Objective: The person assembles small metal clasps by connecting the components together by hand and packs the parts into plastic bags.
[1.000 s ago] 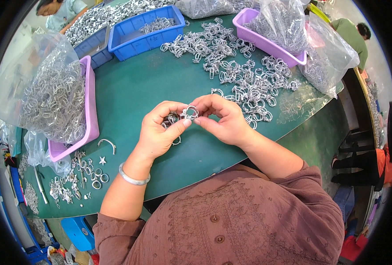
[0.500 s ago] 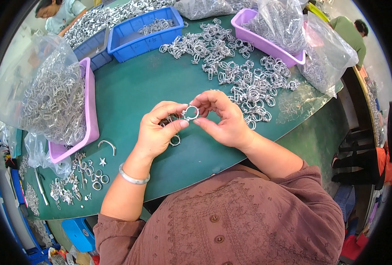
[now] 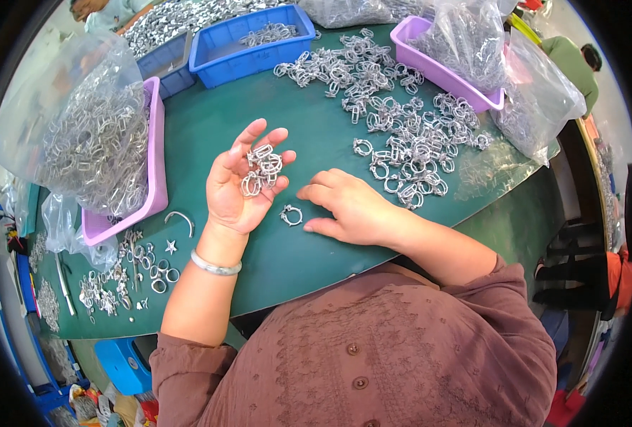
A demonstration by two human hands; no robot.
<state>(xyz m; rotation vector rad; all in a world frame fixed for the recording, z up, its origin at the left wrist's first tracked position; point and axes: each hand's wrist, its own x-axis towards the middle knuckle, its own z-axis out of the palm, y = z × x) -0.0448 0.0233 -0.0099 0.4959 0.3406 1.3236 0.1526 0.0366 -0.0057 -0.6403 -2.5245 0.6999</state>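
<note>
My left hand (image 3: 243, 179) is turned palm up above the green table (image 3: 309, 256), fingers spread, with several small metal rings (image 3: 260, 169) resting in the palm. My right hand (image 3: 346, 206) lies palm down on the table just to the right, fingers loosely curled and holding nothing. A single metal ring clamp (image 3: 291, 214) lies on the table between the two hands, close to my right fingertips. A wide heap of the same metal ring clamps (image 3: 401, 135) is spread on the table beyond my right hand.
A purple tray with a clear bag of metal parts (image 3: 95, 156) stands at the left. Blue bins (image 3: 248, 43) sit at the back, another purple tray with bags (image 3: 458, 50) at the back right. Small loose metal pieces (image 3: 131, 274) lie at the near left edge. Another person's hand (image 3: 88, 8) shows at the top left.
Both hands were together holding one ring clamp. Now they have parted: that clamp lies on the table, my left palm has opened upward, and my right hand has dropped flat.
</note>
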